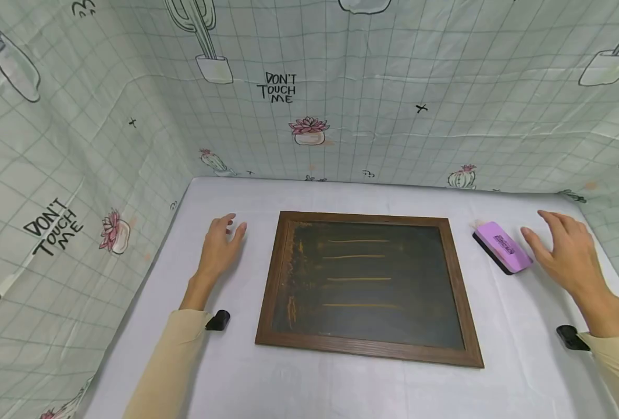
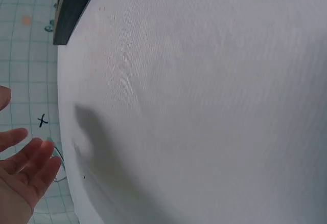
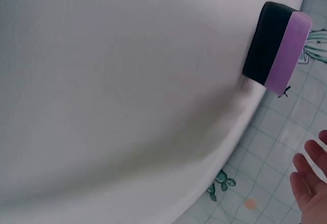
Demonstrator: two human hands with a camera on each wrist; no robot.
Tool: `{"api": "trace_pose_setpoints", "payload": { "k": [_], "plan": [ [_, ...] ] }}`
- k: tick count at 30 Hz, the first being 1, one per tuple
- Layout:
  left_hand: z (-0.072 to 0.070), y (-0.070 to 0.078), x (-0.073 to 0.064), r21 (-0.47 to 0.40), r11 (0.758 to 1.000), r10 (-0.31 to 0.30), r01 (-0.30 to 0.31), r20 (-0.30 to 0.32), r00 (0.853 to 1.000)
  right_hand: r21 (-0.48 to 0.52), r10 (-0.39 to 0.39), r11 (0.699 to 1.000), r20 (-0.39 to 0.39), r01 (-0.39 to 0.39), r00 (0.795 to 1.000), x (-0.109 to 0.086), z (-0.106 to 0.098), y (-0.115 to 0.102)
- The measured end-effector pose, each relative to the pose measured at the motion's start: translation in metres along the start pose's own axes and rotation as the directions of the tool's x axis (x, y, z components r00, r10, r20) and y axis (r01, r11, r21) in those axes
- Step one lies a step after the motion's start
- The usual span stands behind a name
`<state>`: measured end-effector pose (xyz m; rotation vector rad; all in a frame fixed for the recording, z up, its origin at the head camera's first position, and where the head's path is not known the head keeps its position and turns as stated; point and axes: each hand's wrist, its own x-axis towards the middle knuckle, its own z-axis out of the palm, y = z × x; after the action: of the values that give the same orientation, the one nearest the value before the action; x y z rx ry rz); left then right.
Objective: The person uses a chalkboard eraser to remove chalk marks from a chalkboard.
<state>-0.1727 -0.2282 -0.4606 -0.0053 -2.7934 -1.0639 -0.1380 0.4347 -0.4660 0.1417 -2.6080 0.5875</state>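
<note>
A wood-framed chalkboard [image 1: 367, 326] lies flat on the white tabletop, with several faint yellow chalk lines and smears toward its left side. To its right sits a purple board eraser [image 1: 503, 244] with a black felt base, also visible in the right wrist view as an eraser [image 3: 281, 50]. My right hand [image 1: 571, 256] hovers beside the eraser, its fingers relaxed and holding nothing. On the chalkboard's left, my left hand [image 1: 219, 247] is raised over the table, fingers loosely bent around nothing; the left wrist view shows the same hand [image 2: 25, 178] at its edge.
White cloth covers the table [image 1: 383, 390]. Behind and at both sides hangs a grid-patterned curtain [image 1: 362, 116] with cactus drawings, meeting the table's back edge. A black wrist device [image 1: 218, 320] sticks out by the left sleeve, another device [image 1: 572, 337] by the right.
</note>
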Motion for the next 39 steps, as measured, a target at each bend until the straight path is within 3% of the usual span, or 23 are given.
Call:
{"api": "trace_pose_setpoints", "payload": {
  "k": [8, 16, 29, 39],
  "plan": [
    [0.010, 0.005, -0.002, -0.101, 0.995, -0.002, 0.004, 0.022, 1.000, 0.073, 0.068, 0.995, 0.052, -0.072, 0.996, 0.000, 0.003, -0.010],
    [0.020, 0.014, -0.006, -0.151, 0.987, -0.038, 0.046, 0.056, 0.998, 0.122, 0.121, 0.983, 0.132, -0.138, 0.984, -0.003, 0.007, -0.017],
    [0.037, 0.020, -0.014, -0.196, 0.977, -0.061, 0.079, 0.100, 0.993, 0.140, 0.127, 0.977, 0.232, -0.162, 0.964, 0.000, 0.020, -0.023],
    [0.042, 0.028, -0.017, -0.240, 0.965, -0.067, 0.109, 0.178, 0.982, 0.105, 0.114, 0.983, 0.294, -0.151, 0.949, -0.001, 0.026, -0.028]
  ]
}}
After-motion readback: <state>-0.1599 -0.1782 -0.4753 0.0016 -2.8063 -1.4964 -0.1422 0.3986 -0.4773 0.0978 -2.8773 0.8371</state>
